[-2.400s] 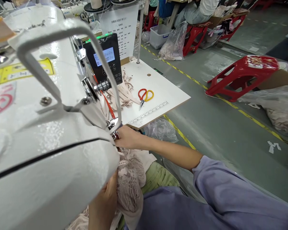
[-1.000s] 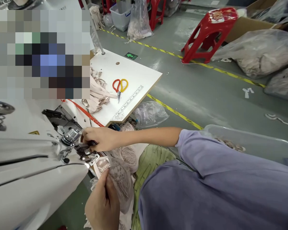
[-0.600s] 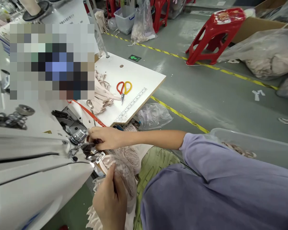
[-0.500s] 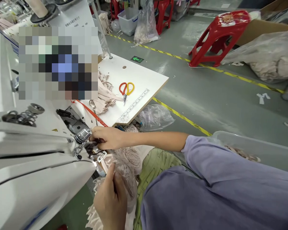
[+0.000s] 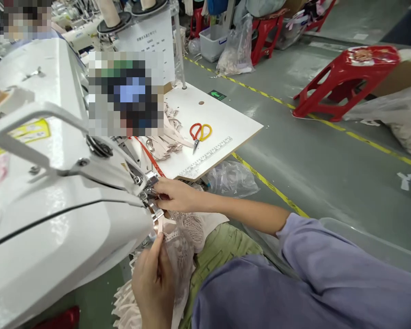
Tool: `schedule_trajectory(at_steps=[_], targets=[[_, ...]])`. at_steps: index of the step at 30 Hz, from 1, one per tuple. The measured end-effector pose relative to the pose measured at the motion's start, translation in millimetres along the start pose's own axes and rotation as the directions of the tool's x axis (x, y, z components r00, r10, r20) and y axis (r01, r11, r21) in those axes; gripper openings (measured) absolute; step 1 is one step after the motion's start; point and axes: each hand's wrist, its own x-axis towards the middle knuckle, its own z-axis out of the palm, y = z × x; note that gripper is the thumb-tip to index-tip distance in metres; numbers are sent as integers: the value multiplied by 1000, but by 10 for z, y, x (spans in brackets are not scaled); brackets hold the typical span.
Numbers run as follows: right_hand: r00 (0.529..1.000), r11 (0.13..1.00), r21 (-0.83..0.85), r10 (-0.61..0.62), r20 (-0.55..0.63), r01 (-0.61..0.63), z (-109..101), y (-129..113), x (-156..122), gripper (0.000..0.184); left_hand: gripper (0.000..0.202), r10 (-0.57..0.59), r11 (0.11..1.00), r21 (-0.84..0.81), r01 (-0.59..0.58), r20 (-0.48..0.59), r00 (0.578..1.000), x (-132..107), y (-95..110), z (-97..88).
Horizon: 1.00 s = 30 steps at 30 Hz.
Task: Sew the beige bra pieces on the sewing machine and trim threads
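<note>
My left hand [image 5: 154, 283], at the bottom, pinches the edge of a pale lace garment piece [image 5: 178, 249] between thumb and finger. The lace hangs over my lap, and a narrow pale strip runs from my fingertips up to the sewing machine [image 5: 99, 237]. My right hand [image 5: 180, 194] reaches in beside the metal presser foot area [image 5: 150, 180], fingers curled and closed. Its fingertips are partly hidden by the machine parts, so what they hold cannot be made out. Below my left hand hangs a bunch of pale fabric strips [image 5: 126, 297].
On the white table [image 5: 226, 121] lie red-and-yellow-handled scissors [image 5: 198, 135], a printed ruler [image 5: 208, 155] and a heap of pale straps [image 5: 167, 141]. A red stool [image 5: 345, 77] and a plastic bag [image 5: 233, 178] are on the floor side. A clear bin [image 5: 370, 244] stands behind my arm.
The view has shifted left, showing more of the machine head. My left hand still pinches the lace, its fingertip near the presser foot; my right hand stays at the machine.
</note>
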Motion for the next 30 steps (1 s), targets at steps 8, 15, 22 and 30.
schedule_trajectory(at_steps=[8,15,22,30], targets=[[1000,997,-69,26,9,-25,49,-11,46,8,55,134,938,333,-94,-100,986,-29,492,160],[997,991,-106,81,-4,-81,73,0,92,9,54,100,941,330,-72,-70,992,5,461,193],[998,982,-181,65,3,-63,93,67,153,16,55,99,949,306,-71,-80,992,59,415,218],[1000,984,-180,-22,-10,20,106,132,177,13,57,156,952,281,-120,-110,982,126,386,239]])
